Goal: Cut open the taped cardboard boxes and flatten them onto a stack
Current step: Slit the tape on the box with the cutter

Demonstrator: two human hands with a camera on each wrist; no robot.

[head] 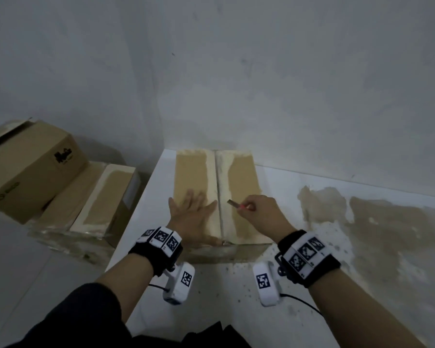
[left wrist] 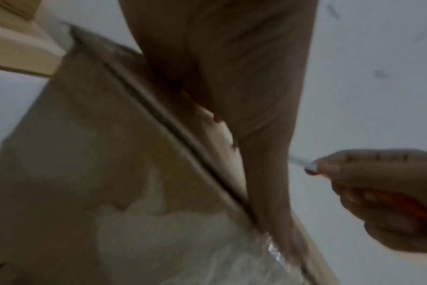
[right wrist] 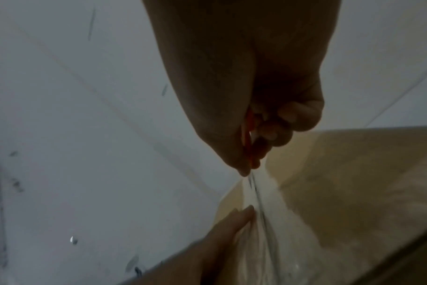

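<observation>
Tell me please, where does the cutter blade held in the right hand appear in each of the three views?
Head: centre, the cutter blade pokes left from the right hand.
Left wrist: right edge, blurred blade.
Right wrist: centre, below the fingertips, thin blade.
Shared landmark: the box's centre seam.

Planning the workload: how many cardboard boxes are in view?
3: one box on the white table under both hands, two on the floor at left, a printed box leaning on another. More may be hidden.
</observation>
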